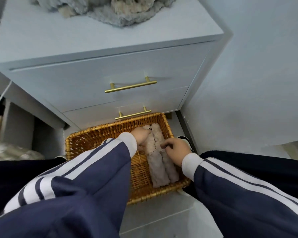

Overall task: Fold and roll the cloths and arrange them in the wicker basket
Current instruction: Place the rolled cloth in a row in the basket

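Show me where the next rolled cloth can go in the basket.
The bare wicker floor lies left of the two rolled cloths, bordered by the basket's left wall and partly covered by the left sleeve. The right side is crowded: both rolls lie there side by side, with the left hand and right hand on them.

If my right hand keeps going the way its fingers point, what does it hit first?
The right hand points leftward across the wicker basket; its fingers already touch the right-hand fuzzy grey rolled cloth, so next probably comes the neighbouring fuzzy rolled cloth.
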`<state>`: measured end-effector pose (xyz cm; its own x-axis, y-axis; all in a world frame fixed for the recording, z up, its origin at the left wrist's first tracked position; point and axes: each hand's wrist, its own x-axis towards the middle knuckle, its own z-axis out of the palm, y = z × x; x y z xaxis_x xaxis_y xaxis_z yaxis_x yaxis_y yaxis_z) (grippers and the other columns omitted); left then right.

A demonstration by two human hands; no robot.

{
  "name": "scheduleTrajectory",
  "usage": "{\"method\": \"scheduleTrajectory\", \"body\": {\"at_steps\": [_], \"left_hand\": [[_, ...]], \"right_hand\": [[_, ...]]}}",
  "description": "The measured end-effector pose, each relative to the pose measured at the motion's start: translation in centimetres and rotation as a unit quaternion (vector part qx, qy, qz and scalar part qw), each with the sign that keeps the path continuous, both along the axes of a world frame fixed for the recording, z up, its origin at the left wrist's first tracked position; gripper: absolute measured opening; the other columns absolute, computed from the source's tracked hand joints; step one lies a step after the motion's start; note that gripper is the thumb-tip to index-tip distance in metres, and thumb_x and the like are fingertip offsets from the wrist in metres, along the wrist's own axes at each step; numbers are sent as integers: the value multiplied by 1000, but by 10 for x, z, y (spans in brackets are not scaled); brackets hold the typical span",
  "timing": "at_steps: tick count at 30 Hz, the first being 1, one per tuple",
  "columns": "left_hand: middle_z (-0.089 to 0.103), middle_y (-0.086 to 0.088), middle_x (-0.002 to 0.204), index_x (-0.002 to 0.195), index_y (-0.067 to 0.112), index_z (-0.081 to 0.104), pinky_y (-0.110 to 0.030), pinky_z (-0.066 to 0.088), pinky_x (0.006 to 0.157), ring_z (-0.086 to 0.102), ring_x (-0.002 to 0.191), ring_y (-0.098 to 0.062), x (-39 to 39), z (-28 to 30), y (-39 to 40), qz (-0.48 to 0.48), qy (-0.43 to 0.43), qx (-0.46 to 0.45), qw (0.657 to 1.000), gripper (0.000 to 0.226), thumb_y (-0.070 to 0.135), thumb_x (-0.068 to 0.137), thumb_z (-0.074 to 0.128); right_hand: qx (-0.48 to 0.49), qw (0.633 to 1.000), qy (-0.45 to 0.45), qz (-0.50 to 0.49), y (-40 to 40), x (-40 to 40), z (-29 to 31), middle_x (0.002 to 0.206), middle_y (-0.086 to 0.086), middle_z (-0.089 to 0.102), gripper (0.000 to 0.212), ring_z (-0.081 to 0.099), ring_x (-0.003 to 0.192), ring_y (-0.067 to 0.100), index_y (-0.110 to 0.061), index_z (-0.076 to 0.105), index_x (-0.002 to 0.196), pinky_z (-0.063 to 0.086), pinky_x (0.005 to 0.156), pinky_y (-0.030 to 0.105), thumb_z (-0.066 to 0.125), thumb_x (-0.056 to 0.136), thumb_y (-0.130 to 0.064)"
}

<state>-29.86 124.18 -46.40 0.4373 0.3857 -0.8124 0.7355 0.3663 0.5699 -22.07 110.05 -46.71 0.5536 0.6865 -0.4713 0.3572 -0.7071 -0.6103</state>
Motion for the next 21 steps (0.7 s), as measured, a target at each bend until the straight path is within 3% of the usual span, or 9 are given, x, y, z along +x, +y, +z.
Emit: {"method": "scheduleTrajectory", "body": {"at_steps": [2, 4, 7, 12, 15, 18, 21], "left_hand": [[53, -11, 116, 136, -1, 46, -42, 49, 86, 54, 100, -28, -4, 15, -2, -13, 0, 42, 999, 42, 23, 100, 45], [54, -12, 109, 133, -1, 50, -42, 50, 89, 53, 95, -26, -9, 30, -3, -13, -7, 68, 998, 42, 24, 99, 47], [49, -9, 112, 128, 5, 51, -45, 48, 98, 53, 104, -27, -19, 56, -9, -16, -11, 70, 997, 33, 22, 99, 48], [45, -9, 142, 140, 17, 42, -44, 47, 99, 50, 124, -28, -46, 97, -20, 8, -31, 92, 995, 42, 28, 100, 48], [48, -11, 141, 139, 15, 45, -42, 49, 94, 54, 120, -29, -62, 125, -19, 9, -42, 139, 989, 41, 27, 99, 49], [54, -20, 133, 135, 3, 49, -43, 46, 96, 55, 119, -36, -77, 153, -13, -3, -58, 194, 979, 41, 21, 99, 50], [53, -8, 132, 140, 13, 45, -39, 50, 92, 59, 112, -25, -94, 184, -5, 42, -95, 179, 978, 44, 22, 97, 52]], "right_hand": [[14, 1000, -8, -2, 1, 3, 14, 109, 1, 68, 28, 59, 104, 18, -15, 74, 100, 46, 93, 25, 49, 91, -5], [23, 1000, -15, -2, 0, 6, 29, 107, -1, 68, 28, 60, 100, 17, -19, 74, 96, 47, 88, 25, 50, 90, -7], [33, 998, -44, 21, 4, 12, 53, 103, -4, 68, 27, 60, 91, 13, -26, 70, 85, 43, 79, 19, 50, 88, -9], [45, 990, -101, 85, 14, 15, 107, 111, -1, 66, 25, 59, 97, 17, -22, 70, 94, 44, 82, 23, 49, 89, -10], [66, 981, -133, 126, 28, 11, 145, 114, 3, 64, 28, 58, 105, 20, -14, 70, 104, 43, 86, 23, 46, 92, -9], [124, 971, -159, 125, 42, 5, 182, 117, 2, 59, 23, 56, 109, 21, -18, 68, 98, 41, 90, 26, 49, 92, -10], [178, 963, -169, 112, 57, -4, 222, 115, -1, 59, 21, 55, 102, 17, -19, 69, 99, 39, 82, 22, 50, 91, -14]]}}
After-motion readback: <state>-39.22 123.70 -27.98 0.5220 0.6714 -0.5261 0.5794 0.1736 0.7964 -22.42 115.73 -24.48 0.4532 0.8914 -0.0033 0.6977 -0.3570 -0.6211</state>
